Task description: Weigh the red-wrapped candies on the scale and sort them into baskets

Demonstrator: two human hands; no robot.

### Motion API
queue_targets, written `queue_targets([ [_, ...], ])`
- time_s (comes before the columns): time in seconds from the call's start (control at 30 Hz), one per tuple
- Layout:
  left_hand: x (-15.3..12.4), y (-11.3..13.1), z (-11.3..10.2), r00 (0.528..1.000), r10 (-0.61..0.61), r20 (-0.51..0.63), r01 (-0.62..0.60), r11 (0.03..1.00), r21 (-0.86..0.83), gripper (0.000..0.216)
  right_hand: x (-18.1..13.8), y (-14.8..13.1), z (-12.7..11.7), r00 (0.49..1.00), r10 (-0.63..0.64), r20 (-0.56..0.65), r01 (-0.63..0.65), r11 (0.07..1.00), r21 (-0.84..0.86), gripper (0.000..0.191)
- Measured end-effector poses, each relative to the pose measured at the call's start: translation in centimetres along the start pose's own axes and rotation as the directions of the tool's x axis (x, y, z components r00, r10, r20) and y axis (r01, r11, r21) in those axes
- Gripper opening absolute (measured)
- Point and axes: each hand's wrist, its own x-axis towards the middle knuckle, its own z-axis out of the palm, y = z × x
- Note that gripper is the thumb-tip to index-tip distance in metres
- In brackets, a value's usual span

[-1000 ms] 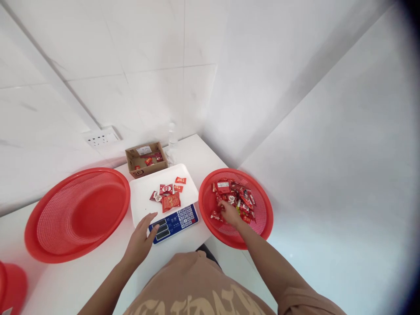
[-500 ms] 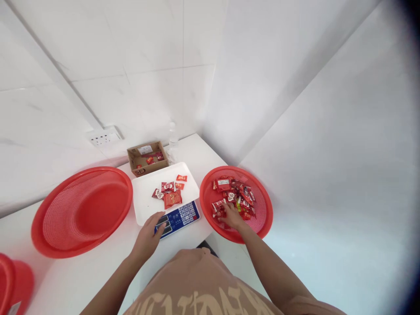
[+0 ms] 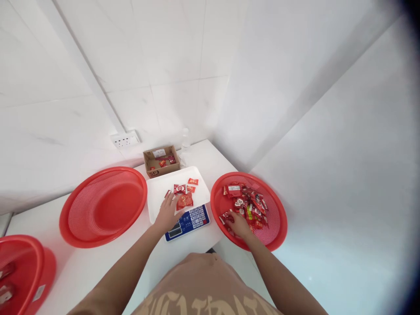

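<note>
My left hand (image 3: 167,215) reaches over the front of the white tray (image 3: 157,214) of a weighing scale, fingers spread beside several small red packets. The largest of these, a shiny red packet (image 3: 185,201), lies by my thumb. Two smaller orange-red packets sit behind it. Blue, with number keys, the scale's panel (image 3: 193,219) shows in front of the tray. In the right red basket (image 3: 282,218), my right hand (image 3: 239,224) has its fingers closed on a dark red packet (image 3: 225,216) at the left of a pile of wrapped packets (image 3: 254,201).
On the left stands another red mesh basket (image 3: 141,192). A red bucket (image 3: 39,262) at the lower left holds some packets. Behind the scale are a small cardboard box (image 3: 162,168) with red packets inside and a clear bottle (image 3: 185,140). A wall socket (image 3: 125,139) is above.
My left hand has moved from the scale's panel forward onto the tray beside the packets. My right hand stays in the basket, now with a packet at its fingertips. The view has shifted left.
</note>
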Motion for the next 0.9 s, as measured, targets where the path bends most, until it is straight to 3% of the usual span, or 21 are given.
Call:
queue_targets([
  [0.17,4.4,1.2,-0.3,0.988,-0.082,0.132,0.063,0.988,0.144,0.088,-2.4,-2.4,0.4,0.996,-0.09,0.004,0.089,0.992,0.086,0.053],
  [0.33,6.1,0.9,-0.6,0.992,-0.05,0.12,0.024,0.978,0.206,0.083,-4.6,-4.1,1.0,0.987,-0.1,0.127,0.097,0.995,0.029,0.06],
  [0.57,6.7,-0.1,-0.4,0.989,-0.117,0.088,0.124,0.989,-0.078,0.062,-5.2,-5.5,0.6,0.985,-0.016,0.173,0.034,0.994,-0.102,0.059],
  [0.7,6.3,-0.6,-1.3,0.981,-0.193,-0.008,0.189,0.97,-0.152,0.045,-5.0,-5.6,0.6,0.984,0.002,0.179,0.021,0.992,-0.123,0.058],
  [0.8,5.1,-2.1,-3.4,0.958,-0.262,-0.119,0.236,0.951,-0.2,0.044,-5.0,-5.5,0.6,0.983,0.009,0.182,0.013,0.993,-0.119,0.059],
  [0.87,3.7,-3.7,-5.4,0.914,-0.336,-0.228,0.283,0.93,-0.235,0.046,-5.0,-5.5,0.7,0.984,0.0,0.177,0.021,0.993,-0.116,0.058],
  [0.9,2.9,-4.7,-6.5,0.869,-0.388,-0.307,0.312,0.912,-0.268,0.047,-5.0,-5.4,0.7,0.985,-0.003,0.175,0.024,0.993,-0.116,0.058],
])
